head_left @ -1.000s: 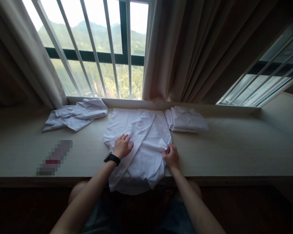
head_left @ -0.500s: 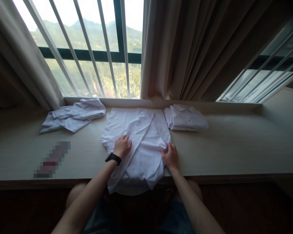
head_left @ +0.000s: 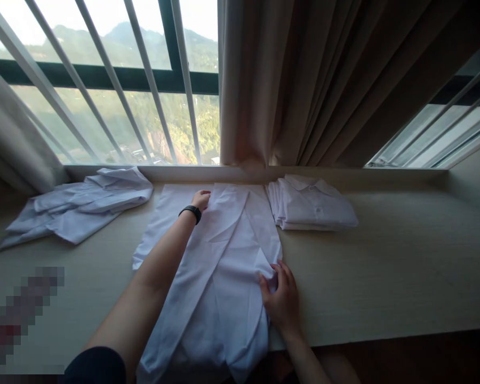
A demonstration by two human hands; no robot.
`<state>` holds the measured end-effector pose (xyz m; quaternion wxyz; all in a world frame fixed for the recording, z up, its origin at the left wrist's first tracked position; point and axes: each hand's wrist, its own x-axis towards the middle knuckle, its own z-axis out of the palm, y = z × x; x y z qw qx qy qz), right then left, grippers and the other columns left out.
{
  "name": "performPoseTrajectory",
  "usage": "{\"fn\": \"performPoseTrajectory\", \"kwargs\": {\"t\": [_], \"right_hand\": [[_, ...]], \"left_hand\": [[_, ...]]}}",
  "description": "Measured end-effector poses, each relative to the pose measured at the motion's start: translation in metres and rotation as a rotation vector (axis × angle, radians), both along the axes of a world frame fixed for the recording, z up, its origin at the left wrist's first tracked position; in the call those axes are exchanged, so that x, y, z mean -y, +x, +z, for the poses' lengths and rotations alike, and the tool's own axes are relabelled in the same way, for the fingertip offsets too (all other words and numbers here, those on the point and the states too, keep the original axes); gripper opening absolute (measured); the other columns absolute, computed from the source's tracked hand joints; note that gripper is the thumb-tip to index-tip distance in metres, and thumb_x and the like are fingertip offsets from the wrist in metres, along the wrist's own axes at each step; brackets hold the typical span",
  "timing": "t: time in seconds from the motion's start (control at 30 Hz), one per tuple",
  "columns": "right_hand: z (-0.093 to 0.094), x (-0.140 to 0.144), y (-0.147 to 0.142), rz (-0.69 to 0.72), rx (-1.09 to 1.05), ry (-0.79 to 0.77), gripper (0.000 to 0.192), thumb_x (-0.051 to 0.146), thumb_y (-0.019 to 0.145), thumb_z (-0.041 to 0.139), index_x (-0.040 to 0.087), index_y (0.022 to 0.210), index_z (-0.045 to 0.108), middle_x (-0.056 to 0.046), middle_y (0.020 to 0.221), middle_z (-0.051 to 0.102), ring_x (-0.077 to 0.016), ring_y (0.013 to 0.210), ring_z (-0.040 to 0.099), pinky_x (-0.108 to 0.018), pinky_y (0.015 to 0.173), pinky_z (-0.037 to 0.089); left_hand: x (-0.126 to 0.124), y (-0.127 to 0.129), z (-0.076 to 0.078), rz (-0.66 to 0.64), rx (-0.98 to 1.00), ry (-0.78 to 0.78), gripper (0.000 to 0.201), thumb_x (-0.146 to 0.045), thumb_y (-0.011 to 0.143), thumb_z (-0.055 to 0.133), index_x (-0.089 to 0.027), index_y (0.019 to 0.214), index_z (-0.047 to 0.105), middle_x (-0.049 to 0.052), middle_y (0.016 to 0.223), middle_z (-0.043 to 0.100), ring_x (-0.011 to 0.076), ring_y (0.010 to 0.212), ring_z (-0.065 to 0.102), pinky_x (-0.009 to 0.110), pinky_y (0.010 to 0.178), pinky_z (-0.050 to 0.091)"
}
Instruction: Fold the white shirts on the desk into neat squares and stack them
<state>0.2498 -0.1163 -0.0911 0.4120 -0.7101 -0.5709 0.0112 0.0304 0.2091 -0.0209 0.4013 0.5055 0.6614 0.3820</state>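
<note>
A white shirt (head_left: 224, 256) lies spread in front of me, with a long strip of its cloth folded diagonally over the body. Its near end hangs over the table edge. At the shirt's far end is my left hand (head_left: 200, 200), wearing a black watch; its fingers are closed on the cloth beside the end of that strip. My right hand (head_left: 283, 296) rests at the shirt's right edge, thumb and fingers apart, touching a small raised fold. The cloth beneath the right palm is hidden.
A neatly folded white shirt stack (head_left: 316, 205) sits at the back right. Crumpled white clothing (head_left: 88, 200) lies at the back left. A pixelated item (head_left: 26, 314) is at the near left. Behind the pale table (head_left: 384, 266) are a barred window and curtains (head_left: 288, 80).
My left hand has moved forward from the middle of the shirt to its far end. My right hand stays at the right edge. The view has come closer to the table.
</note>
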Motion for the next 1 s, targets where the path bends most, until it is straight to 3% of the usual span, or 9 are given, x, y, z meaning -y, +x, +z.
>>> {"fn": "performPoseTrajectory", "kwargs": {"t": [0.1, 0.23, 0.43, 0.53, 0.67, 0.87, 1.0], "right_hand": [[0.003, -0.002, 0.0, 0.002, -0.012, -0.015, 0.043, 0.049, 0.09, 0.06, 0.015, 0.118, 0.059, -0.017, 0.134, 0.057, -0.0301, 0.124, 0.055, -0.05, 0.103, 0.048], [0.005, -0.003, 0.0, -0.003, -0.042, -0.025, 0.041, 0.048, 0.09, 0.062, 0.017, 0.118, 0.059, -0.017, 0.135, 0.056, -0.0306, 0.124, 0.055, -0.05, 0.102, 0.048], [0.011, -0.003, 0.0, 0.002, -0.094, 0.005, 0.046, 0.043, 0.091, 0.06, 0.016, 0.128, 0.052, -0.019, 0.138, 0.053, -0.0306, 0.129, 0.052, -0.052, 0.105, 0.046], [0.012, -0.004, -0.001, 0.008, -0.081, 0.013, 0.051, 0.044, 0.091, 0.059, 0.016, 0.134, 0.049, -0.019, 0.138, 0.053, -0.031, 0.129, 0.051, -0.054, 0.105, 0.046], [0.009, -0.003, -0.002, -0.001, -0.031, -0.02, 0.05, 0.046, 0.092, 0.057, 0.021, 0.135, 0.053, -0.018, 0.142, 0.05, -0.0323, 0.13, 0.05, -0.054, 0.104, 0.046], [0.005, -0.001, -0.001, 0.006, 0.039, -0.072, 0.046, 0.043, 0.094, 0.055, 0.028, 0.137, 0.058, -0.013, 0.15, 0.043, -0.0321, 0.132, 0.05, -0.053, 0.104, 0.048], [0.006, -0.002, -0.001, 0.0, 0.045, -0.067, 0.052, 0.044, 0.095, 0.054, 0.027, 0.143, 0.052, -0.014, 0.149, 0.044, -0.0314, 0.133, 0.049, -0.053, 0.105, 0.047]], "left_hand": [[-0.033, 0.015, -0.006, -0.046, 0.03, -0.081, 0.022, -0.028, 0.073, 0.073, -0.016, 0.092, 0.072, 0.003, 0.066, 0.058, 0.0159, 0.061, 0.058, 0.029, 0.06, 0.047], [-0.054, 0.025, -0.014, -0.046, 0.053, -0.059, 0.019, -0.022, 0.06, 0.08, -0.013, 0.074, 0.071, 0.002, 0.057, 0.055, 0.0166, 0.06, 0.055, 0.029, 0.059, 0.045], [-0.051, -0.004, -0.016, 0.104, 0.148, 0.199, 0.034, -0.041, 0.078, 0.065, -0.015, 0.101, 0.073, 0.004, 0.086, 0.069, 0.0138, 0.076, 0.059, 0.023, 0.07, 0.047], [-0.044, -0.025, -0.019, 0.173, 0.223, 0.199, 0.034, -0.036, 0.081, 0.063, -0.014, 0.105, 0.071, 0.005, 0.086, 0.068, 0.0124, 0.07, 0.058, 0.023, 0.067, 0.049], [-0.04, -0.035, -0.022, 0.13, 0.272, 0.091, 0.036, -0.027, 0.082, 0.061, -0.011, 0.114, 0.068, 0.006, 0.084, 0.068, 0.0128, 0.068, 0.06, 0.027, 0.069, 0.053], [-0.051, -0.035, -0.013, 0.029, 0.184, 0.03, 0.055, -0.013, 0.074, 0.068, -0.011, 0.128, 0.064, 0.009, 0.095, 0.071, 0.0207, 0.088, 0.067, 0.039, 0.087, 0.055], [-0.06, -0.041, -0.016, 0.098, 0.076, 0.279, 0.053, -0.011, 0.076, 0.06, -0.013, 0.129, 0.064, 0.01, 0.122, 0.069, 0.0207, 0.116, 0.061, 0.035, 0.107, 0.045]]}}
